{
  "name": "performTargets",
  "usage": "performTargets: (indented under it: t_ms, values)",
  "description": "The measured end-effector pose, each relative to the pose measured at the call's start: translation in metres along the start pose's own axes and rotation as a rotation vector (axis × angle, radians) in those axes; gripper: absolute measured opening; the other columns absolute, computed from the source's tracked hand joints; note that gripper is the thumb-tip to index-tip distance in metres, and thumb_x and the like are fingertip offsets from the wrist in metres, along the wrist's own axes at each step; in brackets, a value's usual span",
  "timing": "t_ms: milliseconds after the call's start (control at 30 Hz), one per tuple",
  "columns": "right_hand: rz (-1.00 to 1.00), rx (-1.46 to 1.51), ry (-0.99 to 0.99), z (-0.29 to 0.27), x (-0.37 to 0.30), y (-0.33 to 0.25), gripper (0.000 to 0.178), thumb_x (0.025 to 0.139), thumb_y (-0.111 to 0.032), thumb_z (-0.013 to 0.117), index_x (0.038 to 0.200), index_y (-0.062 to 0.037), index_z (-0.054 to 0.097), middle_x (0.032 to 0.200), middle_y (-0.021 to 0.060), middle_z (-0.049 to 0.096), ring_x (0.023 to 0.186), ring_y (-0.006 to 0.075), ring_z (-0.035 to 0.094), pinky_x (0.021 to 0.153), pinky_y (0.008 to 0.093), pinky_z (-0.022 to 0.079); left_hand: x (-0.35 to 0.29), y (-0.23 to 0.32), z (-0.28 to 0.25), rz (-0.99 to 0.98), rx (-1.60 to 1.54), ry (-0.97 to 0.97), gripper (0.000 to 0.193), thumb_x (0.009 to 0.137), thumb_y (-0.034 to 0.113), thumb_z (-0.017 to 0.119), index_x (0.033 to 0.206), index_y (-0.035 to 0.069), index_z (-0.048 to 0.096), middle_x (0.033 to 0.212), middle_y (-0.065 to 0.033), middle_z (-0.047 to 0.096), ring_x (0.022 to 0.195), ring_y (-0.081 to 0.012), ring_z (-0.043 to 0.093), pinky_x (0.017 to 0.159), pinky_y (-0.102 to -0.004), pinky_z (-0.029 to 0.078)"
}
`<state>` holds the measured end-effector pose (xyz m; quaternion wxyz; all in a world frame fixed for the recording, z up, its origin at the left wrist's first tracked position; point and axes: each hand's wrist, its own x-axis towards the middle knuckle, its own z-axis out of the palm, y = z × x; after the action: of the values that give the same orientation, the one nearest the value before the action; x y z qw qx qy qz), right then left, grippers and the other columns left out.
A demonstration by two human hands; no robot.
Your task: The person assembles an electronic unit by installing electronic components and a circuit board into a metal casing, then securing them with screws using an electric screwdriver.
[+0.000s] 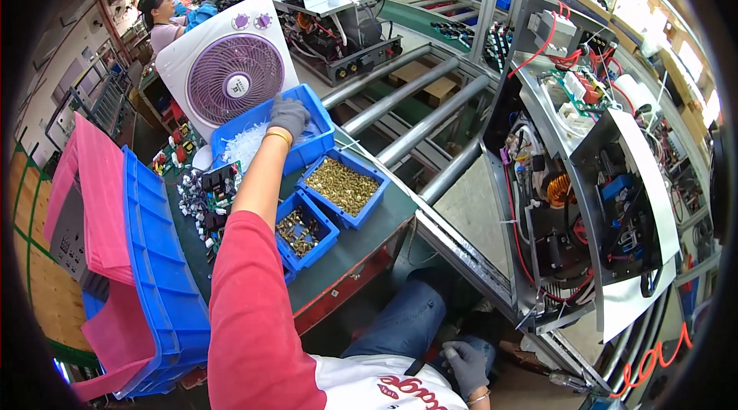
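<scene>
My left hand (288,118), in a grey glove, reaches over a blue bin (319,145) of thin white translucent plastic strips (244,144). Its fingers look curled together at the bin's far side; what is between them is hidden. Closer to me are a blue bin of small brass-coloured fasteners (342,185) and a smaller bin of mixed metal parts (297,232). Low beside my thigh, my right hand (467,368), also gloved, has its fingers bent in; I cannot make out anything in them. An open machine chassis (553,202) with exposed wiring stands to the right.
A white box fan (237,79) stands behind the bins. Wired connectors (207,199) lie left of them. A large blue crate (161,272) with pink sheets (100,202) is at left. Metal rollers (415,114) run beside the bench. Another person (161,22) works at far left.
</scene>
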<state>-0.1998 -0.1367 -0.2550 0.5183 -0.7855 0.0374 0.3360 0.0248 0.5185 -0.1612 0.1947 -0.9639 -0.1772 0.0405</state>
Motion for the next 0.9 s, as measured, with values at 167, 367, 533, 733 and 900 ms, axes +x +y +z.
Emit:
performTargets:
  t_ms: [167,367,533,733,900]
  values:
    - [-0.094,-0.142,0.011,0.003,0.006,0.004,0.024,0.094,-0.019,0.066,0.111,-0.0028,0.073,0.093,0.0101,0.076,0.078,0.0149,0.070,0.074,0.0277,0.055,-0.012,-0.029,-0.011,-0.009,-0.168,0.166,0.017,0.088,0.030,0.067,0.100,0.028,0.078,0.114,-0.0023,0.070,0.117,-0.0210,0.061,0.114,-0.0558,0.026]
    - [-0.217,-0.260,-0.019,0.001,0.004,-0.003,0.026,0.093,-0.023,0.066,0.110,-0.0058,0.073,0.097,0.0123,0.075,0.086,0.0219,0.073,0.079,0.0312,0.055,-0.028,-0.103,0.018,-0.202,-0.780,0.450,0.029,0.093,0.037,0.067,0.114,0.019,0.076,0.113,-0.0063,0.074,0.106,-0.0276,0.070,0.095,-0.0360,0.050]
    - [-0.230,-0.306,-0.001,-0.002,-0.012,-0.002,0.026,0.093,-0.024,0.066,0.110,-0.0058,0.073,0.101,0.0134,0.075,0.092,0.0248,0.073,0.084,0.0323,0.054,-0.046,-0.092,-0.016,-0.393,-0.685,0.471,0.029,0.094,0.029,0.069,0.117,0.013,0.075,0.111,-0.0101,0.075,0.101,-0.0218,0.071,0.092,-0.0304,0.051]
    - [-0.342,-0.210,0.070,-0.026,-0.030,-0.040,0.027,0.094,-0.024,0.066,0.112,-0.0045,0.073,0.103,0.0138,0.075,0.098,0.0232,0.072,0.086,0.0313,0.054,-0.096,0.066,-0.164,0.405,-1.654,0.685,0.026,0.105,0.018,0.057,0.122,0.002,0.069,0.098,-0.0056,0.075,0.091,-0.0094,0.068,0.084,-0.0265,0.053]
    - [-0.588,0.127,0.249,-0.057,-0.055,-0.122,0.034,0.092,-0.017,0.069,0.122,-0.0012,0.067,0.113,0.0143,0.071,0.101,0.0208,0.069,0.090,0.0328,0.053,-0.255,0.234,-0.243,1.034,-0.865,0.159,0.052,0.094,0.023,0.068,0.143,0.009,0.055,0.082,-0.0129,0.069,0.074,-0.0265,0.069,0.069,-0.0359,0.054]
